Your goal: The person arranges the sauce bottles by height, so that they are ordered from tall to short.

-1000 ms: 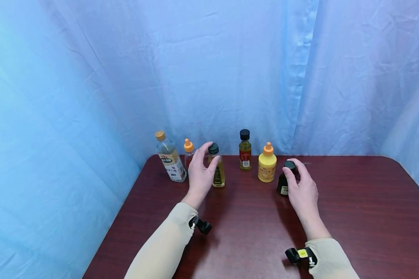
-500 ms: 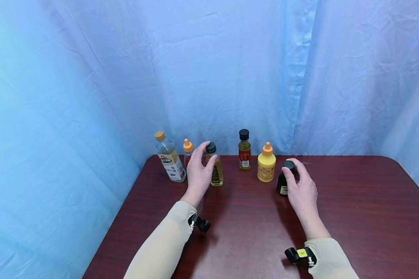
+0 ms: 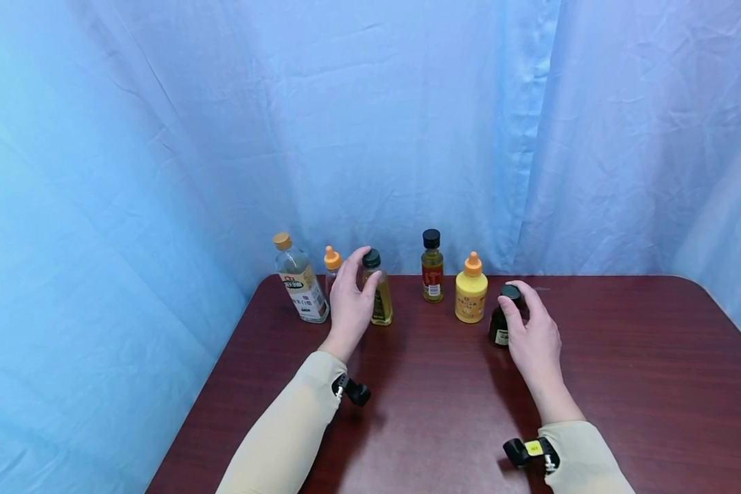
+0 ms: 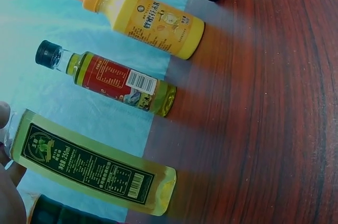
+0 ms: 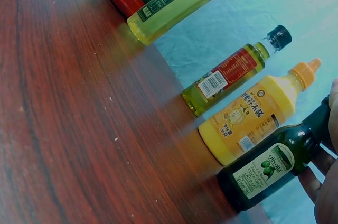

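My left hand [image 3: 350, 309] holds a square clear bottle of yellow oil [image 4: 90, 163] near its dark green cap, with the thumb on the right side. The bottle is upright at the table's back left. A squeeze bottle with an orange tip [image 3: 333, 259] is partly hidden behind this hand. My right hand [image 3: 536, 343] grips a dark green olive oil bottle [image 5: 264, 168] around its neck. That bottle is upright, just right of a yellow squeeze bottle [image 3: 471, 296] with an orange tip. Both hands reach from the front, fingers curved about the bottle tops.
A tall white vinegar bottle [image 3: 304, 291] with a tan cap stands at the far left. Between the hands, farther back, is a small oil bottle [image 3: 433, 274] with a red label and black cap. A blue curtain [image 3: 370, 137] hangs behind the dark red table [image 3: 444, 412].
My left hand has shifted the square oil bottle slightly back and to the left. My right hand and the dark green bottle have stayed almost still.
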`<state>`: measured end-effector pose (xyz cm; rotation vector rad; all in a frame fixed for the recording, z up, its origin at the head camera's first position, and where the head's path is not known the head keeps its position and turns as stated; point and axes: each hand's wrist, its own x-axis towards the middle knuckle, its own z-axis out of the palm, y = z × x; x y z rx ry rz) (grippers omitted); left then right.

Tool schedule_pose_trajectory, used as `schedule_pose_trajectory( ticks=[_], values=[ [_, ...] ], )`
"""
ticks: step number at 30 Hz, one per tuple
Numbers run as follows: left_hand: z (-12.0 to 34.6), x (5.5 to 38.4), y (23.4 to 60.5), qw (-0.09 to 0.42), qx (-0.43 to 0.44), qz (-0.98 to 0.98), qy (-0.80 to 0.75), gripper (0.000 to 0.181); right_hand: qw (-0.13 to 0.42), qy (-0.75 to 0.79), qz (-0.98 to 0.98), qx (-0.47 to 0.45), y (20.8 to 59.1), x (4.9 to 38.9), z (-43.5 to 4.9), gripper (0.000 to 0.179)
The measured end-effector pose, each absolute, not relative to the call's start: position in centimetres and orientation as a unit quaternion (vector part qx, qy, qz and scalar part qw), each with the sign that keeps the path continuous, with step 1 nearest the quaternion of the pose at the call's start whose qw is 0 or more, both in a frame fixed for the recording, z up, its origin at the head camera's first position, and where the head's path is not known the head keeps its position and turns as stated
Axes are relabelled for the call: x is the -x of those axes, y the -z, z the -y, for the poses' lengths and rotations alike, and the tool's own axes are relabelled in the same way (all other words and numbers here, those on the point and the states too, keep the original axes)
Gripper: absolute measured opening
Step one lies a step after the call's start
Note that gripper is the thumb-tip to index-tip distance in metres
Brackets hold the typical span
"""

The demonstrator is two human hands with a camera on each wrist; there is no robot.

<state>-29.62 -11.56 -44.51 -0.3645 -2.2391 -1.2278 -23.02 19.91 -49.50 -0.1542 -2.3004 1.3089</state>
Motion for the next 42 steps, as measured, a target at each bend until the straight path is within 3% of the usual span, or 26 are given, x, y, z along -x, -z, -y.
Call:
schedule_pose_trajectory(
  ticks=[9,32,42],
  values=[
    [11.5,29.9,44.6,0.289,0.125,0.841,0.439,0.053,0.243,-0.479,0.842,0.057,49.4,23.1,-19.8,0.047],
    [11.7,29.1,44.2,0.261,0.116,0.859,0.425,0.060,0.233,-0.481,0.843,0.057,49.2,22.9,-19.7,0.048],
    [11.3,28.1,42.6,0.336,0.165,0.836,0.401,0.059,0.233,-0.483,0.842,0.061,49.0,22.9,-19.7,0.047]
  ],
)
